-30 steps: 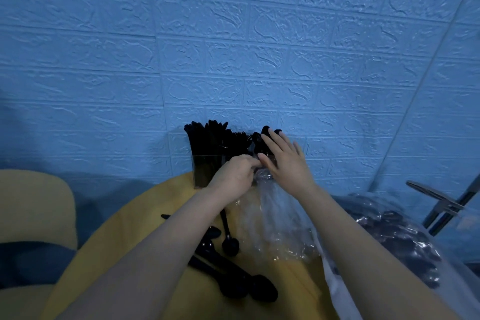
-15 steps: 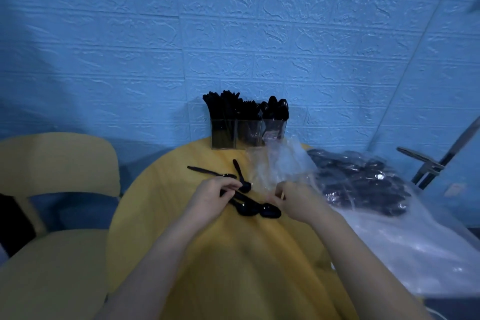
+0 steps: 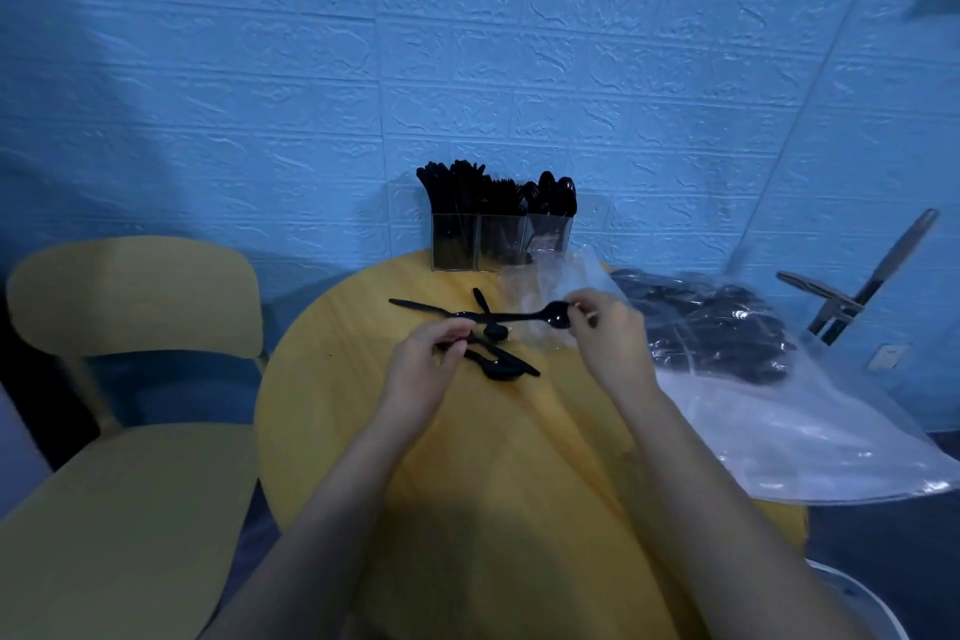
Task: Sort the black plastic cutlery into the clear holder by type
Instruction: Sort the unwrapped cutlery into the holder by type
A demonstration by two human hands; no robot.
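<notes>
A clear three-compartment holder [image 3: 498, 242] stands at the round table's far edge, packed with black cutlery; spoons fill its right compartment. My right hand [image 3: 610, 335] pinches the bowl of a black spoon [image 3: 524, 316], lifted level above the table with its handle pointing left. My left hand [image 3: 423, 364] curls round the handle end of that spoon, just above loose black cutlery [image 3: 498, 361] lying on the yellow table [image 3: 332, 411].
A crumpled clear bag [image 3: 550, 281] lies in front of the holder. A big clear plastic bag with more black cutlery [image 3: 727, 333] covers the table's right side. A yellow chair [image 3: 130, 379] stands at the left, a metal frame [image 3: 852, 286] at the right.
Both hands came back from the holder to the loose pile. My right hand then lifted one spoon by its bowl, and my left hand took its handle.
</notes>
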